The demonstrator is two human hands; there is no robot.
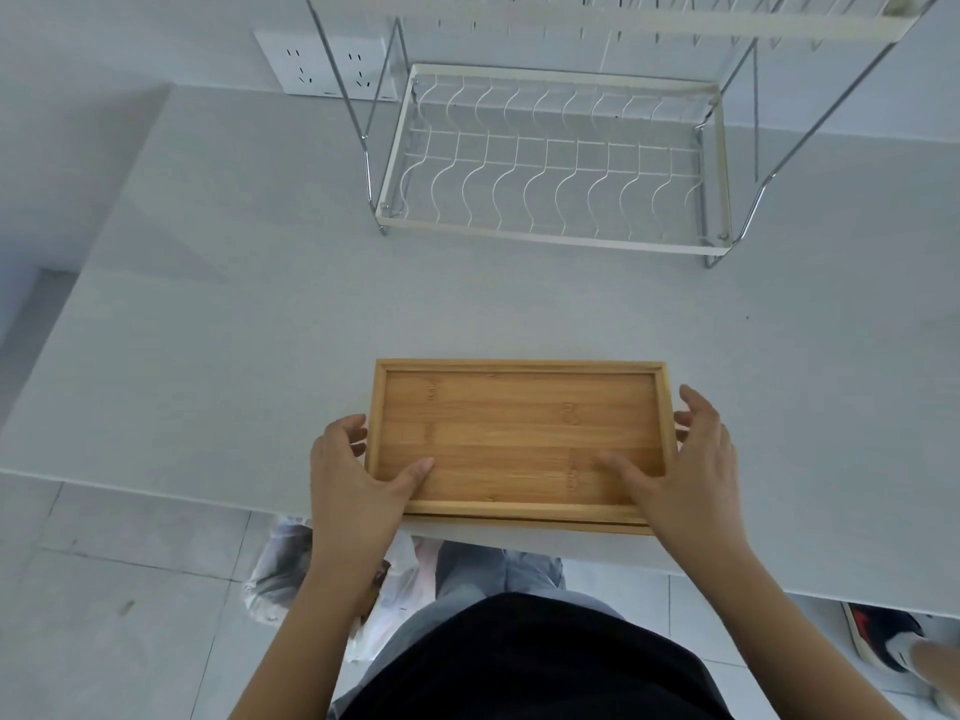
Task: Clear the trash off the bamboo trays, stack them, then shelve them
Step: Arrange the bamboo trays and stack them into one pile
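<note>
A stack of bamboo trays [519, 423] lies at the near edge of the grey table [234, 330]; a second tray's edge shows just under the top one along the front. The top tray holds nothing. My left hand [353, 470] grips the stack's left end, thumb inside the tray and fingers curled around the side. At the right end my right hand [685, 470] holds on the same way, thumb on the tray floor. A white wire dish rack [556, 158] with a lower shelf stands at the back of the table, its upper shelf [623, 13] at the top of the view.
A wall socket [322, 65] sits behind the rack's left legs. Below the table edge a white plastic bag [280, 569] lies on the tiled floor by my legs. A dark shoe [883, 636] is at the lower right.
</note>
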